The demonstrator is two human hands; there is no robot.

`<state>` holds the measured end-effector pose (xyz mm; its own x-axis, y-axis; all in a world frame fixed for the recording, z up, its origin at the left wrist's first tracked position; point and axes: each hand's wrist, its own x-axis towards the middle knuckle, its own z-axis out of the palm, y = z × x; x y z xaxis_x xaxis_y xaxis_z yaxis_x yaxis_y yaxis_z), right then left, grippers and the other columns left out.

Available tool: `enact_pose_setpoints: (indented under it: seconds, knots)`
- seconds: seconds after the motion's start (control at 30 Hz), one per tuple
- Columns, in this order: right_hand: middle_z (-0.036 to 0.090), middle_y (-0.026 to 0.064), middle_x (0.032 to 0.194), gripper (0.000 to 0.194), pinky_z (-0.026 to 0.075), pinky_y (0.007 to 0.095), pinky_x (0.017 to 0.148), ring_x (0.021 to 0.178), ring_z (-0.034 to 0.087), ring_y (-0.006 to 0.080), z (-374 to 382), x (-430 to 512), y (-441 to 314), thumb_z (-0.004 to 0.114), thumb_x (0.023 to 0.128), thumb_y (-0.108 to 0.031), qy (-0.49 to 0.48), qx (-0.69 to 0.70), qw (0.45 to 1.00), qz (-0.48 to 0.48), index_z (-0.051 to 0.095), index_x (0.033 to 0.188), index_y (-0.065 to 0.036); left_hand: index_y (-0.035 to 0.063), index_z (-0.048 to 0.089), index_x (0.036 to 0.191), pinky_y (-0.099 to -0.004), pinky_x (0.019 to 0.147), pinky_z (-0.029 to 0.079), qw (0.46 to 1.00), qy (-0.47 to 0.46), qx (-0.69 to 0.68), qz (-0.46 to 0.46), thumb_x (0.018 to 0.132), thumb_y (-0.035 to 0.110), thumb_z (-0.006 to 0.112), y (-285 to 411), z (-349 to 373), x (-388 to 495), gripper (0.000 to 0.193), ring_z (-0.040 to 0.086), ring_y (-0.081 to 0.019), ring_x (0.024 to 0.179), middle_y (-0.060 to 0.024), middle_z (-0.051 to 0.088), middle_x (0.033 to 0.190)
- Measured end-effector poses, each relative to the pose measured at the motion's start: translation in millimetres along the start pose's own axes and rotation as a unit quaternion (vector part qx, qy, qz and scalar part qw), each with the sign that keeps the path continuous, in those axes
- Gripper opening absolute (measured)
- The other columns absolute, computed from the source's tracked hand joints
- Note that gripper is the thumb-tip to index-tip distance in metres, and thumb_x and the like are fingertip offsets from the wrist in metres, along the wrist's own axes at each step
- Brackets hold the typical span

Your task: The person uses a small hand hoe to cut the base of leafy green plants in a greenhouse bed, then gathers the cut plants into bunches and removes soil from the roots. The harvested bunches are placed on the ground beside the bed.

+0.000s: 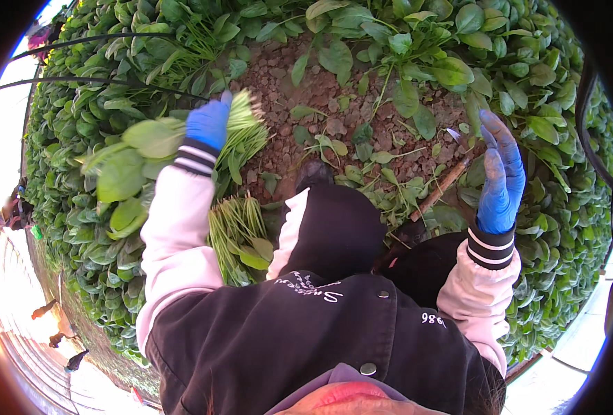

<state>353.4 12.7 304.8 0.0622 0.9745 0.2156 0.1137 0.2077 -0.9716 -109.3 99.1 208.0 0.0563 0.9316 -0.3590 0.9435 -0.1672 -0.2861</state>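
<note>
My left hand (207,123), in a blue glove, grips a blurred bunch of spinach (153,142). Its leaves hang out to the left, and pale cut stems show on the right. Under my left forearm lies a bundle of spinach stems (236,228), ends pointing away from me, beside my bent knee. At the right, my right hand (501,179), also blue-gloved and dirty at the fingertips, is raised with nothing in it and its fingers apart. Just left of it, a tool with a wooden handle (441,189) and a small metal blade (454,136) rests on the ground.
Dense spinach plants (555,129) surround a patch of clumpy brown soil (311,93) strewn with loose leaves (384,155). A dark shoe (314,174) stands on it. Thin black rods or tubes (104,81) cross the upper left.
</note>
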Motion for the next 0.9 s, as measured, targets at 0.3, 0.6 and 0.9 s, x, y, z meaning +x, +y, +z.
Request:
enact_pose_setpoints:
  seconds: [0.3,0.6,0.9]
  knots:
    - [0.055,0.0115,0.133,0.045,0.036,0.0345,0.106,0.125,0.050,0.0196,-11,-7,9,0.058,0.091,-0.010,-0.018,-0.043,0.995,0.091,0.051,0.133,0.003,0.0210,0.026,0.149,-0.0562,0.103,0.040,0.986,-0.107,-0.047,-0.115,0.070,0.029,0.080,-7,147,65,0.095,0.044,-0.0340,0.132,-0.0139,0.038,0.148]
    - [0.060,0.0073,0.122,0.040,0.040,0.0311,0.101,0.113,0.054,0.0161,-89,4,-2,0.059,0.092,-0.015,-0.193,-0.025,0.945,0.264,0.055,0.128,0.001,0.0215,0.007,0.155,-0.0651,0.112,0.017,0.981,-0.088,-0.159,-0.063,0.059,0.060,0.081,-9,203,55,0.127,0.022,-0.0320,0.145,-0.0129,0.019,0.158]
    - [0.069,0.0201,0.093,0.059,0.055,0.0378,0.078,0.087,0.068,0.0285,-122,-70,253,0.060,0.088,-0.050,-0.207,-0.250,0.763,0.559,0.066,0.110,0.004,0.0158,-0.008,0.154,-0.0629,0.115,0.013,0.943,-0.296,0.126,-0.083,0.046,0.063,0.087,19,98,81,0.152,0.015,-0.0368,0.147,-0.0123,0.008,0.161]
